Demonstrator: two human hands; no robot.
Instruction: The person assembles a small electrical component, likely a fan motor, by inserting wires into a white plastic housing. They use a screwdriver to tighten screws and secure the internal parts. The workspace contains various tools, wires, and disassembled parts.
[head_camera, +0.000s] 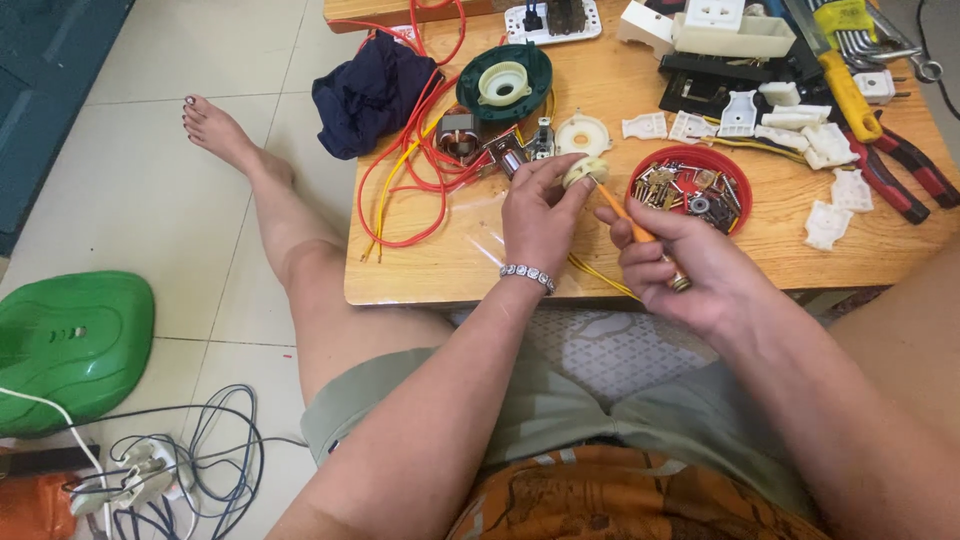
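Observation:
My left hand holds a small round cream plastic part between thumb and fingertips, just above the low wooden table. A beaded bracelet sits on that wrist. My right hand grips an orange-handled screwdriver, whose tip touches the cream part. Right behind the hands stands a red round lid full of screws and small metal pieces. Yellow wires trail under my hands to the table's front edge.
On the table lie red and yellow wires, a dark blue cloth, a green round housing, a small motor, white plastic parts, pliers and a yellow-handled tool. A green plastic shell and cables lie on the floor tiles.

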